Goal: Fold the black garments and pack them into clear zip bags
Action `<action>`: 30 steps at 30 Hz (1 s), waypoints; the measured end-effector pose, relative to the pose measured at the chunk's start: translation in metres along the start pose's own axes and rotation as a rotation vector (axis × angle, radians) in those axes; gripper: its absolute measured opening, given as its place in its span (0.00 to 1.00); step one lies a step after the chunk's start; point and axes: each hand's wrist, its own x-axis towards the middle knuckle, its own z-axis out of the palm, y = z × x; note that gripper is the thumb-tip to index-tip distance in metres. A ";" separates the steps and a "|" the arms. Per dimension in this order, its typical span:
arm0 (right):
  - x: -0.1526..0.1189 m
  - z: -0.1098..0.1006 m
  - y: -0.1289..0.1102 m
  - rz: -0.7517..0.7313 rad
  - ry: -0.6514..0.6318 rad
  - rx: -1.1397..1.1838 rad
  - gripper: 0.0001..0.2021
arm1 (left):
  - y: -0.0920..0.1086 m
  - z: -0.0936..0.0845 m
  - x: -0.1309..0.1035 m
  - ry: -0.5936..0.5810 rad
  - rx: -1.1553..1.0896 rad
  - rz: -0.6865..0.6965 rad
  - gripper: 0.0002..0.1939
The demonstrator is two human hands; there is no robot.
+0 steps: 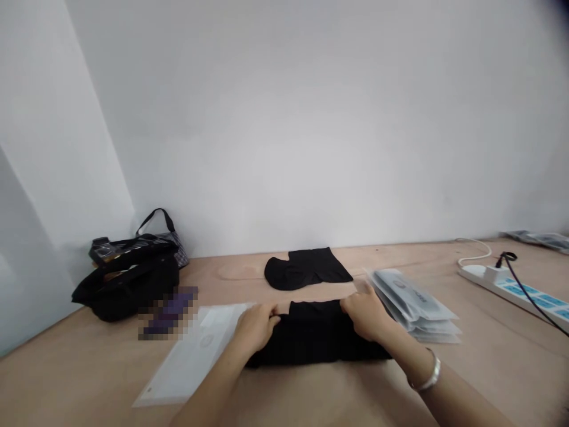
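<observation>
A piece of black fabric (311,338), wide and partly folded, lies flat on the table in front of me. My left hand (260,325) has its fingers closed at the fabric's upper left edge. At the upper right part of the same fabric, my right hand (367,311) is closed on it, fingers curled down. Just behind lies a second black fabric piece (306,268), flat, with a rounded left end and a squared right part. Left of the fabric, a translucent plastic bag (195,356) lies flat, partly behind my left forearm.
Several filled translucent bags (413,302) are stacked to the right. A white power strip (520,287) with cables lies farther right, near plastic packets (537,238). At the left stand a black bag (133,284) and a striped bag (180,249); a blurred purple object (171,314) lies nearby.
</observation>
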 end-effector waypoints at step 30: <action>0.026 0.078 -0.022 -0.026 -0.170 0.435 0.33 | 0.007 0.070 0.021 0.025 0.025 0.124 0.24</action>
